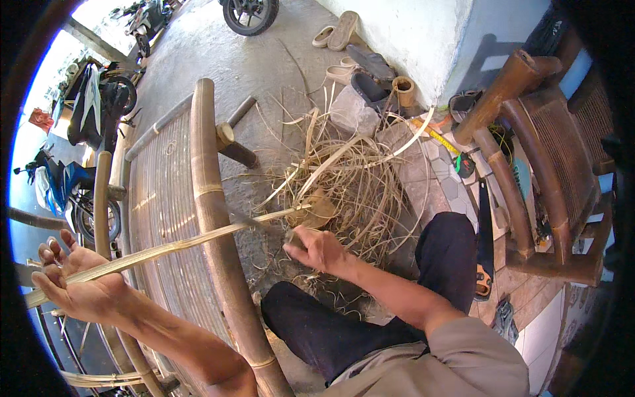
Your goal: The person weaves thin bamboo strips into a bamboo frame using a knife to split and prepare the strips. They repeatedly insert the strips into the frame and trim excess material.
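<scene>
A long pale bamboo strip [169, 249] slants across the scene from the left rim to the pile of shavings. My left hand [89, 281] is palm up under it, with the strip lying between thumb and loosely curled fingers. My right hand [319, 250] is closed around the handle of a knife, mostly hidden by the fingers. The knife's dark blade [259, 225] is smeared by motion and lies close against the strip near its right end. Below that end is a tangle of thin bamboo shavings [350, 165] on the floor, in front of my knees.
A bamboo bench [210, 165] stands under the strip on my left. At right are a brown bamboo chair [539, 172], a hand saw [485, 238] and a yellow tape measure [463, 165]. Beyond the shavings lie a stone block [354, 109] and sandals [344, 31]. Motorbikes [92, 109] are parked far left.
</scene>
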Motion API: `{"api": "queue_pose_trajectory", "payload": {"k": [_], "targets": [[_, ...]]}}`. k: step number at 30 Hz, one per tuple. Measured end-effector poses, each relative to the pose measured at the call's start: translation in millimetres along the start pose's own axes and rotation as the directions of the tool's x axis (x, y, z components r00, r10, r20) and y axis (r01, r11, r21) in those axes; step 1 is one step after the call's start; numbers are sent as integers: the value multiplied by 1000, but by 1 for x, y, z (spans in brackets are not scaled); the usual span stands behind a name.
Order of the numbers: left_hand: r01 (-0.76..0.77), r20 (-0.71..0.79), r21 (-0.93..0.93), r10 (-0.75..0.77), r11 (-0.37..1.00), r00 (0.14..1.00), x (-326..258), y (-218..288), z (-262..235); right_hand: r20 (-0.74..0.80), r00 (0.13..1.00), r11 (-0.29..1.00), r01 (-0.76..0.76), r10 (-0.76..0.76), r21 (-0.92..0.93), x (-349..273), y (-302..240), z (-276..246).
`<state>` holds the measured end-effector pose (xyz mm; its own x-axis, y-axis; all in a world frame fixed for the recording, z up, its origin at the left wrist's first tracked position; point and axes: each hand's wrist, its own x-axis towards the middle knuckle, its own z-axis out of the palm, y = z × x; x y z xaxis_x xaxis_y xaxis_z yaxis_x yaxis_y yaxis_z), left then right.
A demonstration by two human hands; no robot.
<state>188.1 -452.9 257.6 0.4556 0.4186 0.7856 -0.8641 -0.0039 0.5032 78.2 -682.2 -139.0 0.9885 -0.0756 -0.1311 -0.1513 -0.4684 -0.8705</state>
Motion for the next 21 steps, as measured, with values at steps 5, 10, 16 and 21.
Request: {"api": "queue_pose_trajectory", "payload": {"k": [5, 10, 16, 21], "targets": [[42, -96, 19, -40, 999, 995, 4, -2, -5, -123, 979, 987, -159, 160, 16, -1, -3, 6], [9, -7, 109, -8, 994, 1000, 1, 3, -8, 40, 990, 990, 136, -136, -21, 2, 4, 7], [49, -72, 153, -38, 987, 997, 1, 6, -10, 19, 991, 990, -131, 130, 60, 0, 8, 9], [34, -23, 126, -31, 991, 999, 3, 2, -13, 147, 987, 997, -61, 67, -44, -5, 10, 5]]}}
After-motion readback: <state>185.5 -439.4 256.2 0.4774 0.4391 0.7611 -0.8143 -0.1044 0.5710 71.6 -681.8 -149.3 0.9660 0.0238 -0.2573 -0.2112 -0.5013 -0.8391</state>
